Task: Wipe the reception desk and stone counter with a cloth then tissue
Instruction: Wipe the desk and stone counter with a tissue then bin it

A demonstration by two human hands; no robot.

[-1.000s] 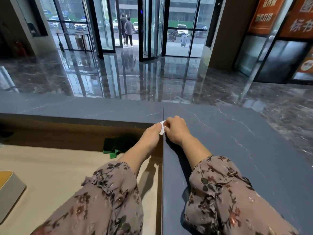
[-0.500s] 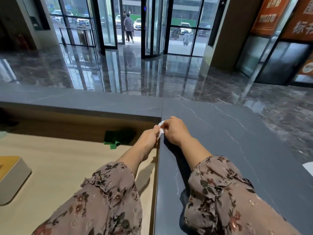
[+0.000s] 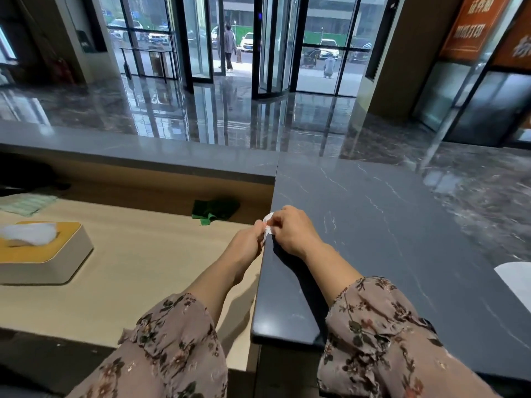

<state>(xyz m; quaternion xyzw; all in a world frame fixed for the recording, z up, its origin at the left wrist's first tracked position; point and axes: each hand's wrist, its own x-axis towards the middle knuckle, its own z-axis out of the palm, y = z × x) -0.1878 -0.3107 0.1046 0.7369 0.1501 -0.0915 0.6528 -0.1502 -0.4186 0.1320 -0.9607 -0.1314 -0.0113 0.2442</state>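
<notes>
A small white tissue [image 3: 267, 222] is pinched between my left hand [image 3: 247, 242] and my right hand [image 3: 293, 229] at the inner edge of the dark stone counter [image 3: 388, 239]. My right hand rests on the stone; my left hand is just off the edge, above the light wooden reception desk [image 3: 138, 254]. Most of the tissue is hidden by my fingers. A green cloth [image 3: 214, 209] lies crumpled on the desk against the back wall, beyond my left hand.
A tissue box [image 3: 43, 254] with a yellow top stands on the desk at left. A striped pale-green cloth [image 3: 27, 203] lies at far left. A white sheet [image 3: 517, 280] sits on the counter's right edge. The raised stone ledge [image 3: 129, 152] runs along the back.
Both hands have stayed together on the tissue at the counter edge. The view has shifted so the tissue box and the white sheet at right show more fully.
</notes>
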